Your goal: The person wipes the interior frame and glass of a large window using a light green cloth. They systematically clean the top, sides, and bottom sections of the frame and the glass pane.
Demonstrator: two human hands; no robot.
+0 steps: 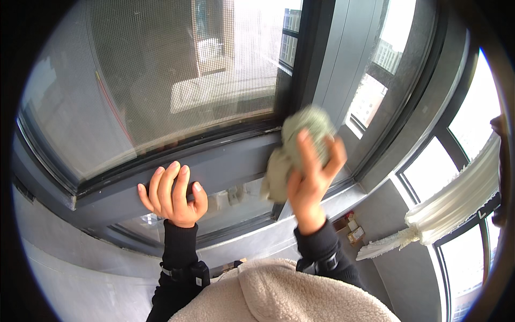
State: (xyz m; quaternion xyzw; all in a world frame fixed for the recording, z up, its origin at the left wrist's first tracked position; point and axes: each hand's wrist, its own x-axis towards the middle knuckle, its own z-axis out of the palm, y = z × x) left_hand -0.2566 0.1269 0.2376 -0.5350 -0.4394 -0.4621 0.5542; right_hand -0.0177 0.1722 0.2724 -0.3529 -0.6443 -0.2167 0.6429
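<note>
My right hand (313, 185) grips a crumpled grey-green cloth (308, 126), slightly smeared by motion. The cloth bunches above my fingertips, and a paler flap hangs beside my thumb. It is held against or just in front of the grey window frame (236, 158), near the corner where the rail meets the upright post; whether it touches cannot be told. Lower left of it, my left hand (174, 196) rests on the rail, fingers stretched and a little apart, holding nothing. Both wrists wear black cuffs with dark straps.
Above the rail is a window pane with a mesh screen (161, 64). A narrower pane (375, 80) stands right of the post. A white gathered curtain (456, 193) hangs at the right by more windows. Small boxes (354, 232) lie low behind my right arm.
</note>
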